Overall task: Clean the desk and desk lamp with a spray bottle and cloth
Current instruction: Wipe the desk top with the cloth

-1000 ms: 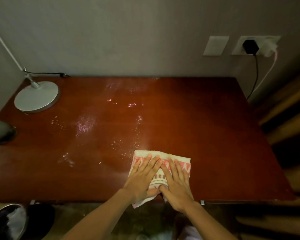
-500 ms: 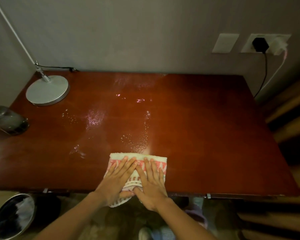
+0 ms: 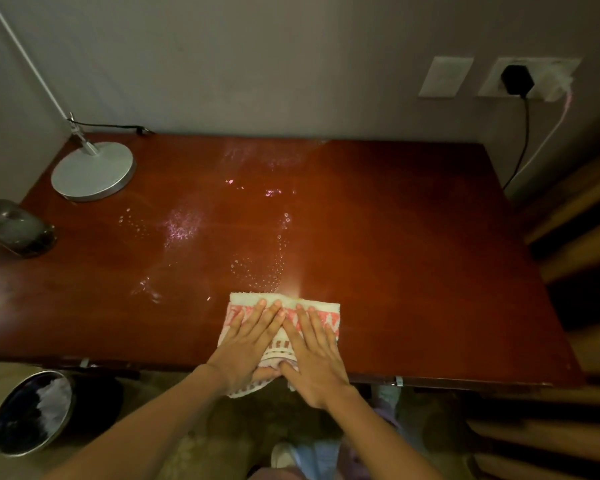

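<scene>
Red-brown tabletop (image 3: 413, 254), droplets mid-left, lamp (image 3: 92, 171) at back-left. Cloth (image 3: 321, 311) at near edge, partly overhanging. Left hand (image 3: 246, 344) and right hand (image 3: 314, 355) both flat, fingers spread, pressing it. Likely soft, light, bunches easily; palm pressure suits it.

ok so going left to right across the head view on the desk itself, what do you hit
dark glass spray bottle → round silver lamp base → sprayed droplets → white and pink patterned cloth under both hands
</scene>
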`<state>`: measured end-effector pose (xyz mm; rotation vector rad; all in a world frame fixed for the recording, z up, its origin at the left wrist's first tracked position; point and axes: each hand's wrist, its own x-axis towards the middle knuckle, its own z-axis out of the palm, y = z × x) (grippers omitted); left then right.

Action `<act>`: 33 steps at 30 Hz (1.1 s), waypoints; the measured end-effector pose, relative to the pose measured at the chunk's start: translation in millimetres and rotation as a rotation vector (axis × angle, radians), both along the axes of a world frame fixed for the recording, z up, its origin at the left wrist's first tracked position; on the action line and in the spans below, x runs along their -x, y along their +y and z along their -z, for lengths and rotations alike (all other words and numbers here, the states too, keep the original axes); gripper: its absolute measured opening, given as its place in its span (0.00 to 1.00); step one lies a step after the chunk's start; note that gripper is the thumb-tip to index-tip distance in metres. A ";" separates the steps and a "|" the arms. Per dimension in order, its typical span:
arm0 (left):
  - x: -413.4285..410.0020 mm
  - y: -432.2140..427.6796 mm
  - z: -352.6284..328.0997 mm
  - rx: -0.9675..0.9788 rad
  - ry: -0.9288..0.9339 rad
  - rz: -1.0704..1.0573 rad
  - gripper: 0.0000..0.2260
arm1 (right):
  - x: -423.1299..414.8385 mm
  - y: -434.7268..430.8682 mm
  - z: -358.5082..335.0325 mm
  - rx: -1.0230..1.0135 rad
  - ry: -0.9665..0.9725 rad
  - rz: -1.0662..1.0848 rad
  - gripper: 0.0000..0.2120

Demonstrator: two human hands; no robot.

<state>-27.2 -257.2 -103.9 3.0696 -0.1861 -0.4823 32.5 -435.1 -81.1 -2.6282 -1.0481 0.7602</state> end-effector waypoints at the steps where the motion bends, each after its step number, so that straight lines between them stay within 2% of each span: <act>1: -2.7 -7.2 -0.5 0.005 0.011 0.000 0.42 | -2.2 -7.2 -0.1 0.011 -0.005 0.006 0.37; 9: -3.8 -4.2 -6.8 0.030 0.058 0.008 0.43 | -4.3 -3.6 0.0 0.022 0.030 0.025 0.39; 17: -13.5 31.8 -6.6 0.076 0.068 -0.023 0.46 | -33.8 29.7 0.7 0.048 0.049 -0.135 0.41; 25: -104.5 69.6 2.2 0.052 -0.027 -0.013 0.46 | -116.4 70.1 3.4 0.061 0.059 -0.062 0.39; 33: -239.4 108.7 6.8 0.064 -0.059 -0.005 0.43 | -243.1 107.8 3.4 0.048 0.023 -0.006 0.38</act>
